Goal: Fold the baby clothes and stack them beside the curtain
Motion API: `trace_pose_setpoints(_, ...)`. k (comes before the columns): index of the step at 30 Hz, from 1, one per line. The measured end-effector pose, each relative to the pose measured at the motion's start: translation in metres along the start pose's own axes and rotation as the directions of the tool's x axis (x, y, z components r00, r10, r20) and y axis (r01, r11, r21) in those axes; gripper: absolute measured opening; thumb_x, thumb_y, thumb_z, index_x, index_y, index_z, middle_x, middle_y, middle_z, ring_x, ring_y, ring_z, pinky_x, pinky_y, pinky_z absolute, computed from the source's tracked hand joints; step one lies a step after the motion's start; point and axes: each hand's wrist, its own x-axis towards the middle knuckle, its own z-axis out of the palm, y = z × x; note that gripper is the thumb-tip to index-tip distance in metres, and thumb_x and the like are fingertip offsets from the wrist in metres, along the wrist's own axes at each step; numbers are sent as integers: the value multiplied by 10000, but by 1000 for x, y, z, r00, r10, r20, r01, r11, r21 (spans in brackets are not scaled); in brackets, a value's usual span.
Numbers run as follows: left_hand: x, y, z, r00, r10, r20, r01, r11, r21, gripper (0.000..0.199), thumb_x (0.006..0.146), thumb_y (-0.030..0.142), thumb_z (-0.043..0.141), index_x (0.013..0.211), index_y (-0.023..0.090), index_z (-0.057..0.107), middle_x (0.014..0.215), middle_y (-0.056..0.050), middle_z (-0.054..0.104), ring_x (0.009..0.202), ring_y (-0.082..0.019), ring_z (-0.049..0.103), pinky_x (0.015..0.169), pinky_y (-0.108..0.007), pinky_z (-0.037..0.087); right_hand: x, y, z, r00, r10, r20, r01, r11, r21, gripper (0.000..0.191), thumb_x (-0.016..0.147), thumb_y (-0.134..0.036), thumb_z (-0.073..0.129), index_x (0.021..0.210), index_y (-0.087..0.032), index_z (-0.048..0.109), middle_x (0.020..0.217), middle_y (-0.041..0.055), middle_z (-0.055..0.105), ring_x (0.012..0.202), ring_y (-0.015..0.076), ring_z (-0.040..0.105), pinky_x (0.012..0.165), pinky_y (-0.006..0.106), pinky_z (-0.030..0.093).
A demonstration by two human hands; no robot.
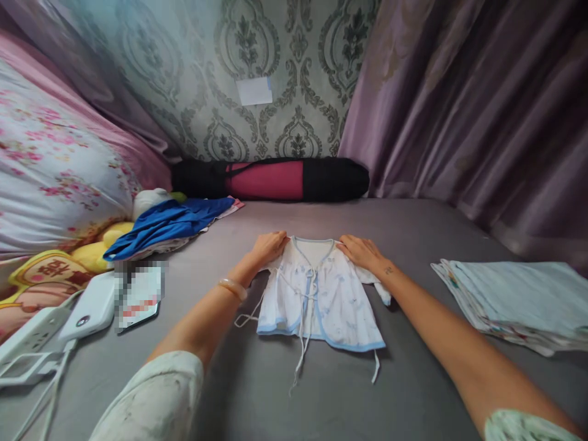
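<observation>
A small white baby shirt [337, 306] with light blue trim and a faint blue print lies spread on the grey bed sheet, neckline pointing away from me. Thin white ties cross its front, and some trail past the hem onto the sheet. At the left shoulder my left hand [270, 246] is closed on the fabric, its fingertips partly hidden. My right hand [361, 251] grips the opposite shoulder, fingers bent over the cloth. The sleeve on the right lies under my right wrist; the left sleeve is mostly covered by my left hand.
Folded cloths [514, 300] are stacked at the right. On the left lie a blue garment [177, 222], a phone [140, 297], a white power bank [89, 306] and a power strip [34, 334] with cables. A black and red long bag [266, 179] rests against the wall.
</observation>
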Motion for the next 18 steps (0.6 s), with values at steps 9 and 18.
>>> trace_pose_setpoints(9,46,-13,2,1000,-20,-11,20,1000,23,399,998,416,275,1060,187,595,1068,-132,697,981,-252,658,738,-293,430,50,17,4,1000,-10,17,10,1000,-22,345,1023,-402,320,1090,-197,589,1126,121,662,974,256,647,774,333,411)
trace_pose_setpoints(18,64,-13,3,993,-113,43,118,984,-137,404,943,484,390,1001,185,654,1009,-125,708,946,-251,654,712,-280,433,78,17,16,1000,21,-21,-16,978,208,262,974,-336,448,1049,-168,634,1122,113,644,1042,208,590,835,273,401)
